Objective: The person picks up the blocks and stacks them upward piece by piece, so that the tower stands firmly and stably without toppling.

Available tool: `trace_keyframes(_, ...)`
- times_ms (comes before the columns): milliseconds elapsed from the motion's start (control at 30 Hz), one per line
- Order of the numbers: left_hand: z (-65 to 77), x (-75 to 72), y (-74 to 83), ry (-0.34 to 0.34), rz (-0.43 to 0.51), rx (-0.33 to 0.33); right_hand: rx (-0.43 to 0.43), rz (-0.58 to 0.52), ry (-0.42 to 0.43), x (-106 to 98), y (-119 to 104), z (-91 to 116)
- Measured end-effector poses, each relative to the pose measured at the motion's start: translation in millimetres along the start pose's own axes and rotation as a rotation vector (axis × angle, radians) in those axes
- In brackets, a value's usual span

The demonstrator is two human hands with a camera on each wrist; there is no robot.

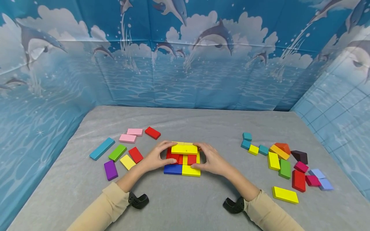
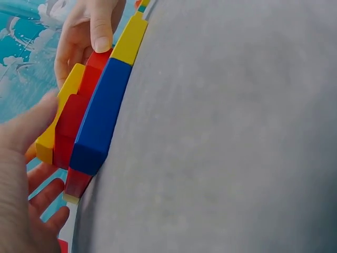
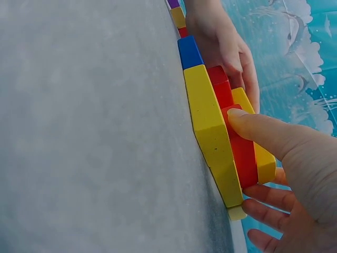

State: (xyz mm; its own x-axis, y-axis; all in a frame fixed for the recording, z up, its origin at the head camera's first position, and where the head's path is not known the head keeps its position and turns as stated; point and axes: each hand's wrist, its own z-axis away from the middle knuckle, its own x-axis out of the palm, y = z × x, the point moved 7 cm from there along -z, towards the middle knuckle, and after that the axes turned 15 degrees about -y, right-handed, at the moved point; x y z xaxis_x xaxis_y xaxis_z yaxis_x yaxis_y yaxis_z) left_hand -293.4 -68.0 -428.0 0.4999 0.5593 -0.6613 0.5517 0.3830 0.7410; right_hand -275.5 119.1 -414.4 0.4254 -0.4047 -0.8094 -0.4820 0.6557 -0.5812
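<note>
While fingers [image 3: 271,196] flank them, plain blocks [image 1: 184,149] stand stacked.

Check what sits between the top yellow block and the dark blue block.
Red blocks sit between them, as the left wrist view shows.

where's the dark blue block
In the head view, the dark blue block is front left in the stack, beside a yellow block, near the left hand.

one left hand [image 1: 158,156], one right hand [image 1: 213,160], one multicoloured block stack [image 1: 184,149], two pink rectangular blocks [image 1: 128,138], two green rectangular blocks [image 1: 117,152], three teal cubes [image 1: 246,144], two magenta blocks [image 1: 312,180], two light-blue blocks [image 1: 326,184], one purple rectangular block [image 1: 110,170].
</note>
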Motion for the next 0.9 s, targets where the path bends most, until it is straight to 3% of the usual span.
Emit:
trace_keyframes(200,2.0,3.4,-1.4,-0.053,-0.016,-0.028,0.011,0.014,0.006,0.0,0.1,-0.2)
trace_keyframes(600,1.1,4.2,-2.3,-0.022,-0.007,-0.030,0.016,0.042,0.008,0.4,-0.5,0.5)
trace_keyframes(900,-0.7,1.3,-0.7,0.049,0.002,0.008,-0.031,-0.002,0.045,-2.5,-0.7,1.7)
